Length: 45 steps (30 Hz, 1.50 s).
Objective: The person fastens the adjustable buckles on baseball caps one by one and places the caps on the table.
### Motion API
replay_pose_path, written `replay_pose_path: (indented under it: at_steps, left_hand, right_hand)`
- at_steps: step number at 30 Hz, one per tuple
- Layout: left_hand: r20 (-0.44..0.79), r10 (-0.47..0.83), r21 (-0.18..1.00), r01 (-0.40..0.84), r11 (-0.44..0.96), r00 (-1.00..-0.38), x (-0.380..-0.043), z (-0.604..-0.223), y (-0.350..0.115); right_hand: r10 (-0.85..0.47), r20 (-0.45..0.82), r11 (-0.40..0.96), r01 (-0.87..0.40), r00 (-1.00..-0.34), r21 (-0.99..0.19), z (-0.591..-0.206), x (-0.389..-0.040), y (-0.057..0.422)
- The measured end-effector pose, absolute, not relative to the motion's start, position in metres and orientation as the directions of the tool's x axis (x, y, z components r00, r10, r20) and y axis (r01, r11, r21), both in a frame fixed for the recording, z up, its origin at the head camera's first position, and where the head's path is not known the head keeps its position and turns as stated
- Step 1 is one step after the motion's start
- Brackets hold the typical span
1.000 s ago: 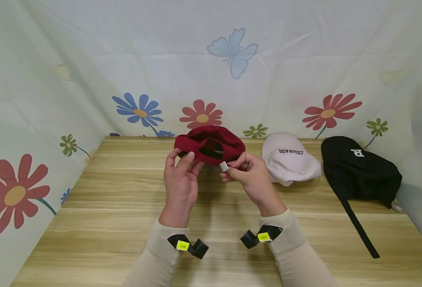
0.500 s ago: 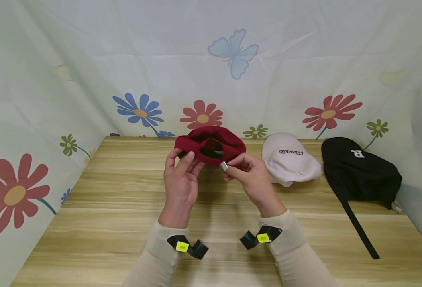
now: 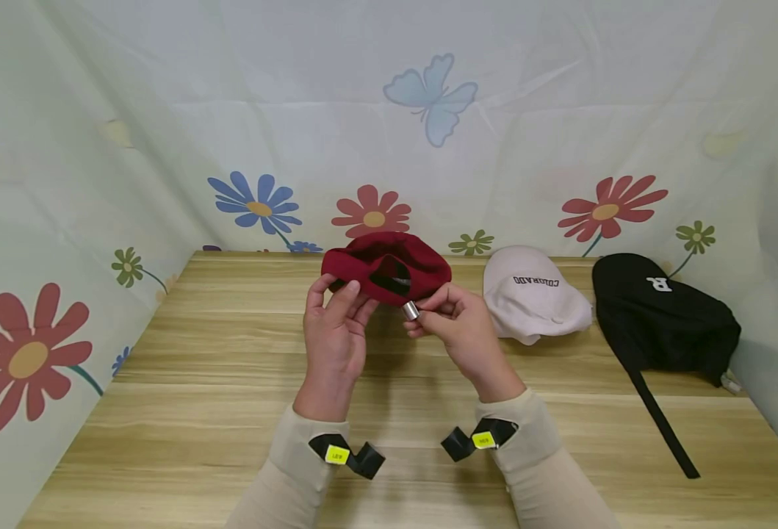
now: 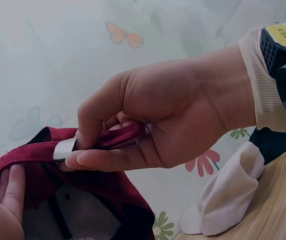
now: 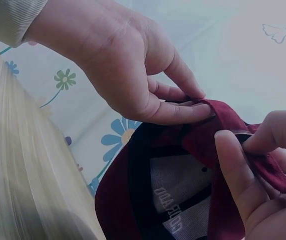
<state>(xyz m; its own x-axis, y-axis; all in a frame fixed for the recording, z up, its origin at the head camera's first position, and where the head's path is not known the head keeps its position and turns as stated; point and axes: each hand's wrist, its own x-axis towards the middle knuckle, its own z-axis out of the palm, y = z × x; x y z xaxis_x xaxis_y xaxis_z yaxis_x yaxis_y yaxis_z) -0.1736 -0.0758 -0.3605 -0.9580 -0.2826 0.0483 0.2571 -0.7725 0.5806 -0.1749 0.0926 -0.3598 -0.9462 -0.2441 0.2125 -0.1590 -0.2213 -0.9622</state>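
A dark red baseball cap point(image 3: 428, 266) is held up over the table, its back opening and adjusting strap toward me. My left hand point(image 3: 336, 342) grips the band at the left, thumb in front and fingers behind. With thumb and fingertips, my right hand point(image 3: 473, 327) pinches the silver metal buckle point(image 3: 411, 311) on the strap. In the left wrist view the strap point(image 4: 35, 151) passes through the buckle, and its loose red end lies inside the right hand. The cap's grey mesh lining point(image 5: 180, 182) with stitched lettering shows in the right wrist view.
To the right on the wooden table point(image 3: 217, 441) sits a pale pink cap point(image 3: 527, 297) lettered COLORADO. Beyond it lies a black cap point(image 3: 673, 323) with a white R and a long strap reaching toward the front. A flower-print curtain point(image 3: 283, 88) encloses the back and sides.
The buckle has tilted and shifted slightly down and left in the right fingers. The left hand, the cap body and the other caps stay nearly where they were.
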Motion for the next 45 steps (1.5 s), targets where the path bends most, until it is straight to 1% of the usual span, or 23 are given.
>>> replay_pose_path:
  at_steps: [7, 13, 20, 29, 38, 45]
  left_hand:
    - [0.047, -0.278, 0.599, 0.25, -0.76, -0.959, -0.1702, -0.359, -0.0743]
    - [0.046, -0.268, 0.588, 0.242, -0.772, -0.962, -0.1693, -0.3582, -0.073]
    - [0.05, -0.248, 0.575, 0.231, -0.785, -0.967, -0.1697, -0.3597, -0.0707]
    - [0.038, -0.249, 0.571, 0.225, -0.79, -0.968, -0.1712, -0.3614, -0.0684]
    - [0.039, -0.241, 0.563, 0.22, -0.797, -0.97, -0.1721, -0.3628, -0.0685]
    - [0.03, -0.217, 0.573, 0.195, -0.796, -0.976, -0.1714, -0.3627, -0.0687]
  right_hand:
    - [-0.24, 0.216, -0.217, -0.165, -0.946, -0.962, -0.3625, -0.1766, 0.0931]
    - [-0.153, 0.242, -0.18, -0.213, -0.958, -0.96, -0.3653, -0.1787, 0.093]
    - [-0.079, 0.238, -0.234, -0.214, -0.968, -0.948, -0.3632, -0.179, 0.0933]
    - [-0.121, 0.224, -0.282, -0.183, -0.967, -0.942, -0.359, -0.1775, 0.096]
    - [-0.135, 0.231, -0.329, -0.177, -0.964, -0.928, -0.3598, -0.1784, 0.0941]
    - [-0.171, 0.192, -0.332, -0.127, -0.966, -0.935, -0.3609, -0.1798, 0.095]
